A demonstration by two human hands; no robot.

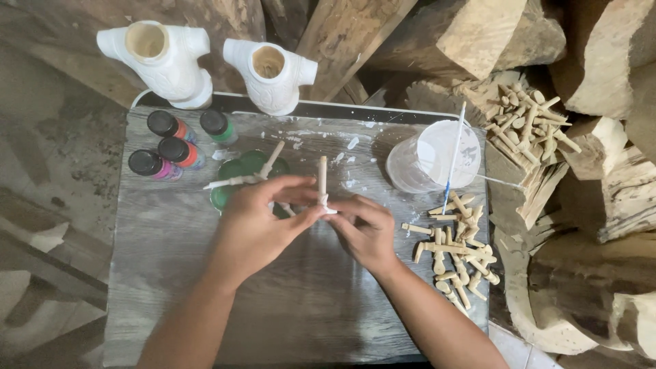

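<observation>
Over the middle of a grey wood-grain board (178, 301), my left hand (256, 225) and my right hand (365, 232) meet at the base of a small pale wooden peg (322, 179), which stands upright between their fingertips. Both hands pinch its lower end. A thin white-painted stick (236, 181) and another pale peg (272, 158) lie over a green palette (239, 169), just behind my left hand.
Several paint bottles with black caps (167, 147) stand at the board's back left. Two white carved torso-shaped pieces (164, 58) sit behind. A clear plastic cup (427, 160) with a brush (454, 154) is at the right, beside heaps of unpainted pegs (458, 256). Wood blocks (478, 34) surround the right side.
</observation>
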